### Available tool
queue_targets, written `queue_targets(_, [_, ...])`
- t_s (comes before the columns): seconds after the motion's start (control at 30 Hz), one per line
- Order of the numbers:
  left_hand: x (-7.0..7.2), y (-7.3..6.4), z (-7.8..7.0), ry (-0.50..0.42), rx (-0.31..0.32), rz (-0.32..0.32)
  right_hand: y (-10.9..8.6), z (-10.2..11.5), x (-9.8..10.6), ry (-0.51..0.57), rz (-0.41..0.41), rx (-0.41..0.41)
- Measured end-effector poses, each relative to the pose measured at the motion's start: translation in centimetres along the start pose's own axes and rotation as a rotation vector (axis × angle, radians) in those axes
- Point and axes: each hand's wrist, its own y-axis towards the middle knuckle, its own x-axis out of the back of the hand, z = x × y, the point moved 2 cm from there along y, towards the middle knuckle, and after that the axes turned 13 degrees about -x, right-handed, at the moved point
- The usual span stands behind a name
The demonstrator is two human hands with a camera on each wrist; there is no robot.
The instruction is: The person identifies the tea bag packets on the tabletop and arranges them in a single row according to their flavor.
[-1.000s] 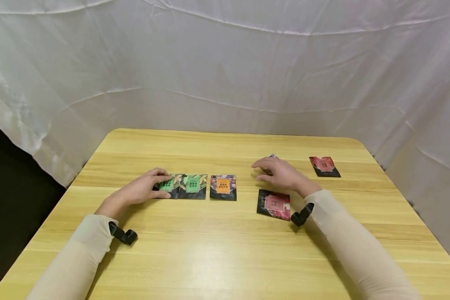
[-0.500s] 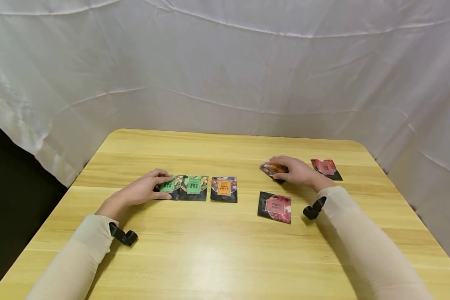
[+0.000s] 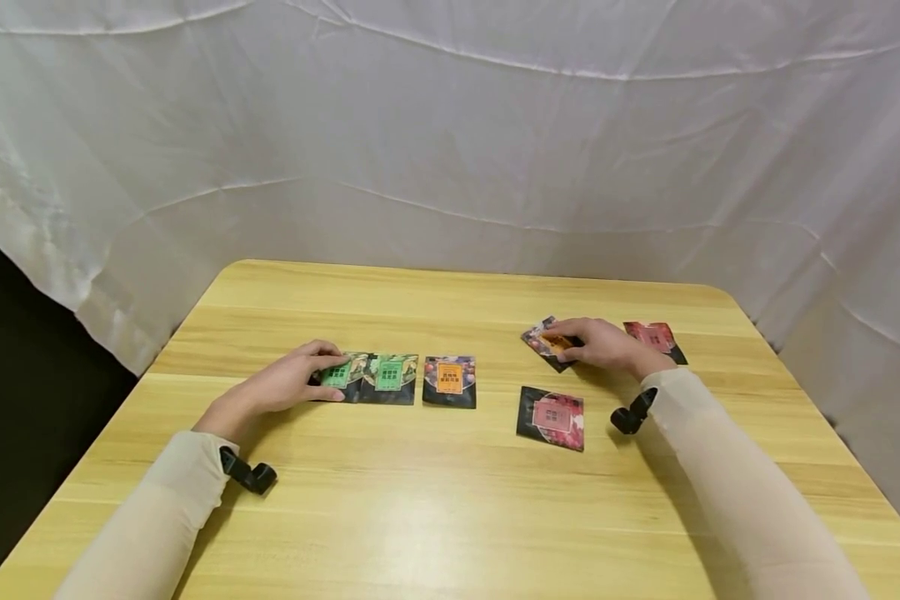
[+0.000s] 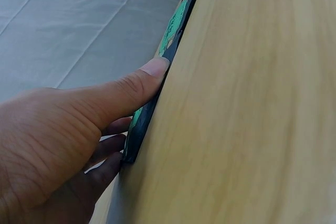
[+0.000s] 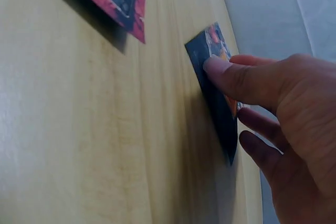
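Flat square sachets with black bases and coloured labels lie on a wooden table. My left hand (image 3: 285, 382) holds the leftmost green-labelled sachet (image 3: 354, 368) by its edges, partly covering it. In the left wrist view, the thumb presses this sachet's near edge (image 4: 144, 132) and fingers touch its other side. A second green-labelled sachet (image 3: 388, 388) adjoins it, then an orange-labelled sachet (image 3: 450, 395) across a narrow gap. Farther right, my right hand (image 3: 600, 343) pinches another orange-labelled sachet (image 3: 537, 335), set diagonally. Its thumb lies on the sachet's dark part (image 5: 212, 95) in the right wrist view.
One red-labelled sachet (image 3: 551, 418) lies nearer me, below the right hand. Another red-labelled sachet (image 3: 652, 336) lies behind the right wrist. The wooden table (image 3: 420, 500) ends at a pale hanging cloth (image 3: 450, 150). A dark area borders the left side.
My right hand has moved right and now pinches the diagonal orange-labelled sachet, which was mostly hidden under it before. The sachet has turned slightly. My left hand stays in place.
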Motion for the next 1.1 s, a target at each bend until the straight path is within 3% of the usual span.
queue_targets(0.3, [0.0, 0.1, 0.0, 0.007, -0.007, 0.001, 0.9, 0.2, -0.4, -0.049, -0.046, -0.006])
queue_targets(0.6, [0.0, 0.2, 0.0, 0.009, -0.008, -0.002, 1.5, 1.6, -1.3, -0.009, -0.051, -0.041])
queue_targets(1.1, [0.1, 0.3, 0.2, 0.0, 0.0, 0.0, 1.8, 4.1, -2.3, -0.04, -0.045, 0.027])
